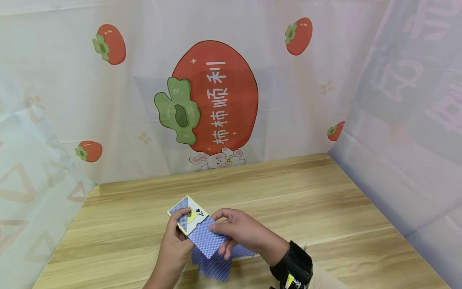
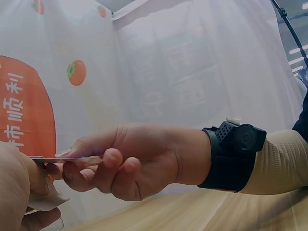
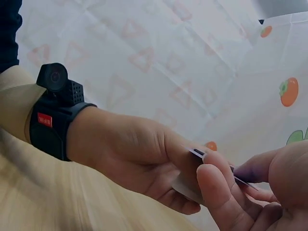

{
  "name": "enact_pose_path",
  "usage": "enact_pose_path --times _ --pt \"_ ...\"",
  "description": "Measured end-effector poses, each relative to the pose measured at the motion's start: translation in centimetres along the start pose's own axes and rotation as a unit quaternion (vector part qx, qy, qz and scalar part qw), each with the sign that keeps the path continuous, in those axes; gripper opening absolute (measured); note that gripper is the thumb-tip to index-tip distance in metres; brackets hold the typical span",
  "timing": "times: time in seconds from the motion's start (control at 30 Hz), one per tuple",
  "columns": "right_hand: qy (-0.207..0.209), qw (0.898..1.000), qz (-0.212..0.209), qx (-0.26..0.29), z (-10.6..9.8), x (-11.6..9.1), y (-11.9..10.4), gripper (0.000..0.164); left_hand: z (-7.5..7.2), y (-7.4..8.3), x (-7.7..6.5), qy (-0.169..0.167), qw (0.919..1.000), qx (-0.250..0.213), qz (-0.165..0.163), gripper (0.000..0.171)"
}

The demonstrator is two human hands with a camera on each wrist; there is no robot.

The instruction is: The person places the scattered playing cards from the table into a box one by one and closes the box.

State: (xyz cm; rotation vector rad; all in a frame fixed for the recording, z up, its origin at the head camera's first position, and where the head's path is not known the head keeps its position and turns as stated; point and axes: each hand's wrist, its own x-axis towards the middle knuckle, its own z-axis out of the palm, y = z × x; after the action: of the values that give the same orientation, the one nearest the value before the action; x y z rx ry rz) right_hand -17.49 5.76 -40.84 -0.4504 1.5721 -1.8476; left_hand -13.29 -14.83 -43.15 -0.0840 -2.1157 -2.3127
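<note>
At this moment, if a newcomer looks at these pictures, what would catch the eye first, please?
Probably the large red fruit printed on the cloth behind the table. Next, in the foreground, the left hand grips a card box, while the right hand pinches a blue-patterned card at the box's lower right end. More blue cards show just below the hands.

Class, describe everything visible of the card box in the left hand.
The card box is flat and rectangular, apparently thin cardboard. Its face shows blue patterning, a white part with a black A and spade, and a yellow patch. The left hand grips it, thumb across the face, slanted above the table. At least one blue-patterned card appears to stick out of its notched end.
</note>
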Motion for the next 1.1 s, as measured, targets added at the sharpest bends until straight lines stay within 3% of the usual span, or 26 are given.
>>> enact_pose_path --times 0.33,0.47,0.57,0.7,0.8,1.1 --pt "0.002 0.999 -0.034 0.015 -0.2 -0.1 -0.7 0.038 0.2 -0.1 0.0 -0.002 0.9999 -0.008 0.008 0.072" --pt "0.021 0.996 -0.066 -0.047 0.0 -0.3 -0.8 0.035 0.3 0.1 -0.1 -0.003 0.9999 -0.013 -0.002 0.073" --pt "0.069 0.979 -0.111 -0.157 0.3 -0.3 -0.6 0.027 0.5 0.2 -0.3 -0.007 0.9998 -0.010 -0.014 0.074" --pt "0.144 0.923 -0.166 -0.315 0.3 -0.1 0.0 0.022 0.8 0.2 -0.5 -0.022 0.9994 -0.015 -0.021 0.074" --pt "0.167 0.898 -0.177 -0.366 0.2 0.1 0.2 0.022 1.0 0.1 -0.7 -0.030 0.9991 -0.024 -0.020 0.074" --pt "0.141 0.907 -0.157 -0.364 0.2 -0.1 -0.2 0.032 0.9 0.3 -0.7 -0.041 0.9986 -0.019 -0.028 0.074"
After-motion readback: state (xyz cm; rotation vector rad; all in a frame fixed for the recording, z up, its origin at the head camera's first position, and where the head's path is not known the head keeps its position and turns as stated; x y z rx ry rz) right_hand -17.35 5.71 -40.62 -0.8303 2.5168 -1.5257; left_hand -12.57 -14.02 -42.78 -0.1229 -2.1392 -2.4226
